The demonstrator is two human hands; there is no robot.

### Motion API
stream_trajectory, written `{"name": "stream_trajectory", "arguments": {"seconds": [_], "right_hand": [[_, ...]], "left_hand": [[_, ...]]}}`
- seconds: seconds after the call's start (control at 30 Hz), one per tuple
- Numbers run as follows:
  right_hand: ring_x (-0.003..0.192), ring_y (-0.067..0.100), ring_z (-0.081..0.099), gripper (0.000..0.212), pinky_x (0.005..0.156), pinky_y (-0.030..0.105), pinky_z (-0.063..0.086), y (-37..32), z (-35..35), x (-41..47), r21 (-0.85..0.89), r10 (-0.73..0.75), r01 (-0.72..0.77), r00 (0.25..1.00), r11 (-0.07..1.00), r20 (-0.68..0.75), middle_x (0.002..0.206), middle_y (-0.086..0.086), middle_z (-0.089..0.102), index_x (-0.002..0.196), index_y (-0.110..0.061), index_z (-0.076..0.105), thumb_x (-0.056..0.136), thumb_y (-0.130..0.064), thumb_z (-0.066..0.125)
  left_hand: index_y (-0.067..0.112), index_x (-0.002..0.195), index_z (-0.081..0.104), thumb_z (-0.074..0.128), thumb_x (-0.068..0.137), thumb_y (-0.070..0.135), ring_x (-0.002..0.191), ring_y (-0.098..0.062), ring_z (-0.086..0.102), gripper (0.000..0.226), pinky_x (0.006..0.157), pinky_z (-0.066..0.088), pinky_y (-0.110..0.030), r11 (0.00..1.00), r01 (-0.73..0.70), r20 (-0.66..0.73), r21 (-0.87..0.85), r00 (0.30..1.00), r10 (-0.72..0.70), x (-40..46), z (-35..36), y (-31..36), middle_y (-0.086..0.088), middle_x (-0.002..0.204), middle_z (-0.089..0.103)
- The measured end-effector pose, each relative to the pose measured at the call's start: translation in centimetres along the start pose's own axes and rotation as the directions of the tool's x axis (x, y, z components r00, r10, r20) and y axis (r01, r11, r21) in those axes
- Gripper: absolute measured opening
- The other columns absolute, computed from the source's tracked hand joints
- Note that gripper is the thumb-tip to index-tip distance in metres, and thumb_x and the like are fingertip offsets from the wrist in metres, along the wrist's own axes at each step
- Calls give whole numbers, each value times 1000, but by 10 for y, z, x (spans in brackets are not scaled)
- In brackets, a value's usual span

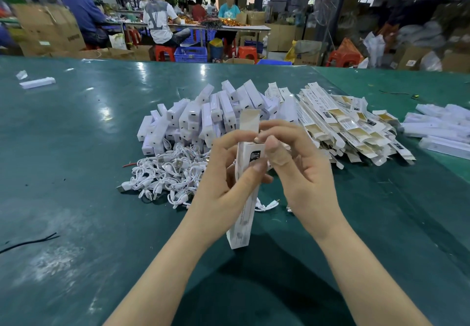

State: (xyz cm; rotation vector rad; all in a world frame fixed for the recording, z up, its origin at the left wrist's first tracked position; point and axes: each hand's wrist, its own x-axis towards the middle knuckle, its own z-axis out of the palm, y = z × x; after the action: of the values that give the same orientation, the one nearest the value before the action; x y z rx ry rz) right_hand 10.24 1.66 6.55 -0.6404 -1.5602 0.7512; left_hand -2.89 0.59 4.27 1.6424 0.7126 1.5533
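Nearest, both forearms are cut off by the bottom edge, so only the lower arms show. The left hand [223, 175] grips a slim white box [243, 213] around its middle, thumb laid across the front, so much of the print there is covered. The box stands almost upright over the worktop [76, 152]. Whether its lower end touches the surface is hard to tell. Its top flap [250, 119] stands open. The right hand [302, 173] pinches at the box's mouth with thumb and forefinger curled in; whether anything small sits between them is hidden. Just behind the hands lies a tangle of white cables [162, 173], partly masked by the left hand. Past it is a heap of white units [201, 117], and to the right a fanned pile of flat cartons [343, 124] — their print too small to read. Further right, closed boxes [437, 127] run out of frame. Far off, seated people [157, 18] are blurred.
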Motion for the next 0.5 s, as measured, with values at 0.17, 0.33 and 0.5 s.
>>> {"name": "stream_trajectory", "arguments": {"seconds": [0.17, 0.33, 0.5], "right_hand": [[109, 8, 63, 33, 83, 19, 51, -5, -4, 4, 178, 37, -35, 999, 983, -11, 116, -11, 68, 124, -39, 55, 92, -41, 61], [92, 9, 63, 38, 72, 28, 46, -7, -11, 10, 234, 167, -167, 986, 958, 19, 106, -14, 70, 106, -44, 68, 77, -67, 62], [65, 7, 65, 13, 49, 22, 49, -8, -12, 7, 273, 135, -131, 991, 953, 6, 79, -8, 71, 90, -31, 75, 81, -39, 72]], "left_hand": [[50, 109, 55, 58, 89, 34, 86, -13, 70, 26, 77, 53, -21, 997, 57, 47, -57, 997, -55, 1, -4, 4, 8, 98, 69], [47, 121, 56, 58, 93, 29, 92, -18, 71, 33, 85, 53, -24, 987, 140, 158, -84, 979, -126, 0, -3, 6, 2, 107, 73], [54, 124, 55, 62, 89, 33, 95, -21, 72, 41, 86, 53, -26, 983, 163, 145, -84, 978, -149, 0, -3, 6, 3, 106, 73]]}}
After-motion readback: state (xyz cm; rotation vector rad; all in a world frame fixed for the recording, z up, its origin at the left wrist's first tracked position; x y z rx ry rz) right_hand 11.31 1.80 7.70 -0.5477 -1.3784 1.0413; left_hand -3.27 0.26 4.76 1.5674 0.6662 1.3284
